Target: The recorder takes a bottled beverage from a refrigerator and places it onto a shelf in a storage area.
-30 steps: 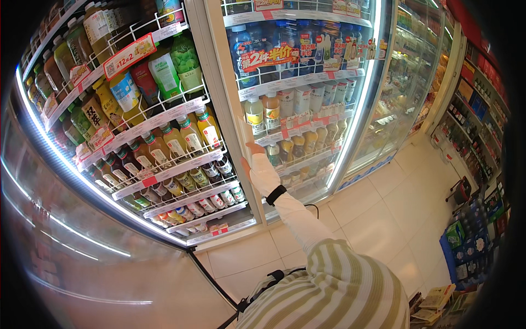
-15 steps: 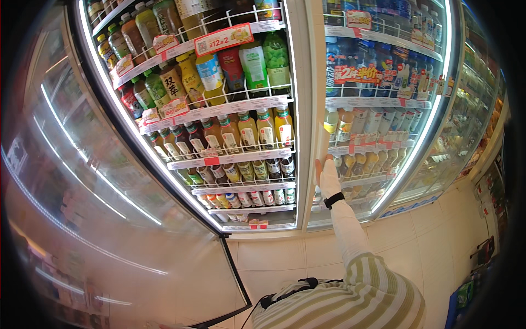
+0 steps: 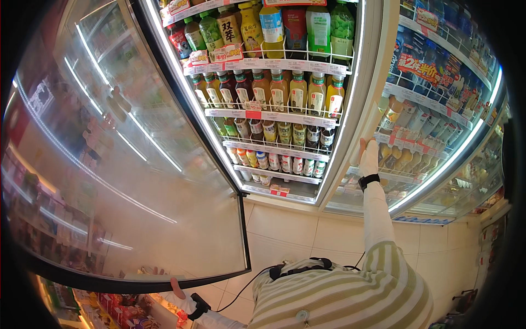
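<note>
A tall glass door (image 3: 181, 230), fogged and black-edged, stands swung open on the left. My left hand (image 3: 178, 291) is closed around its lower edge, thumb on the near side and fingers partly showing through the glass. My right arm reaches forward. At its end my right hand (image 3: 368, 154) rests against the pale upright frame (image 3: 350, 142) beside the open cooler, fingers stretched out and holding nothing. Inside the open cooler, between my hands, shelves (image 3: 274, 116) carry rows of bottled drinks (image 3: 296, 90), with small bottles (image 3: 274, 163) lower down.
Right of the frame, a closed cooler door (image 3: 422, 126) shows more bottles behind glass. Beige floor tiles (image 3: 279, 227) lie below the cooler. Packaged snacks (image 3: 126, 310) are stacked at the lower left, close to my left arm. A dark cord (image 3: 241, 288) runs by my left wrist.
My view has turned left and down, so the cooler sits farther right and higher. My left hand has come into sight on the door's edge. My right hand stays against the frame.
</note>
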A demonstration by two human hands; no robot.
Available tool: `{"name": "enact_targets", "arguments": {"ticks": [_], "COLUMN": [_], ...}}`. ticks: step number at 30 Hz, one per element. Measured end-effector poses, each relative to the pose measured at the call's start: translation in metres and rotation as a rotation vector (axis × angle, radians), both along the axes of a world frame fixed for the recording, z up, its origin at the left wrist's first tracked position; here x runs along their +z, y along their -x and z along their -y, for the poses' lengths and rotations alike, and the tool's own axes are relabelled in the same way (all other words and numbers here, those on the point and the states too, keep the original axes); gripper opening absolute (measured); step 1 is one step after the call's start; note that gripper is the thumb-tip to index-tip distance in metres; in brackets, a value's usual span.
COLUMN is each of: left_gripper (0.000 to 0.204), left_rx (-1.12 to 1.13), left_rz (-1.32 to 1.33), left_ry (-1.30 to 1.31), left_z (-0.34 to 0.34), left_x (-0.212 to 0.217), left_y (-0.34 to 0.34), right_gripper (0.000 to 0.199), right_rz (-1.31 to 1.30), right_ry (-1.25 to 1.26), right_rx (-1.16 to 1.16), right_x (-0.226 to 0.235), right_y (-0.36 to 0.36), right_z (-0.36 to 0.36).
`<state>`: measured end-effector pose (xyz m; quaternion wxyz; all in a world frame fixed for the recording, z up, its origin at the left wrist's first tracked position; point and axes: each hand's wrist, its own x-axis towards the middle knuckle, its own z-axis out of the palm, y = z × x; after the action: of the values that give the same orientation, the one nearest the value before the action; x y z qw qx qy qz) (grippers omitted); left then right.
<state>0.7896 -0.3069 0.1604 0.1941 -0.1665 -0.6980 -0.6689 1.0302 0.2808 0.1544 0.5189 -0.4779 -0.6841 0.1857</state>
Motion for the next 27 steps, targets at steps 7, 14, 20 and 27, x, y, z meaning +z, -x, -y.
{"name": "enact_targets", "arguments": {"ticks": [7, 14, 20, 27], "left_gripper": [0.055, 0.052, 0.089, 0.066], "left_rx": [-0.498, -0.389, -0.122, -0.26], "left_rz": [-0.013, -0.424, -0.324, -0.179], "left_ry": [0.97, 1.023, 0.394, 0.065], "left_z": [0.017, -0.008, -0.066, -0.17], "left_x": [0.086, 0.039, -0.031, -0.042], "left_y": [-0.008, -0.013, -0.052, -0.091], "right_gripper": [0.016, 0.02, 0.019, 0.018], "right_rz": [0.081, 0.082, 0.062, 0.019], "right_ry": [-0.115, -0.099, -0.121, 0.058], "right_rx": [-0.031, -0.019, 0.023, 0.058], "right_x": [-0.001, 0.006, 0.02, 0.005], "right_y": [-0.015, -0.001, -0.022, -0.015], "right_z": [-0.005, 0.001, 0.003, 0.003]}}
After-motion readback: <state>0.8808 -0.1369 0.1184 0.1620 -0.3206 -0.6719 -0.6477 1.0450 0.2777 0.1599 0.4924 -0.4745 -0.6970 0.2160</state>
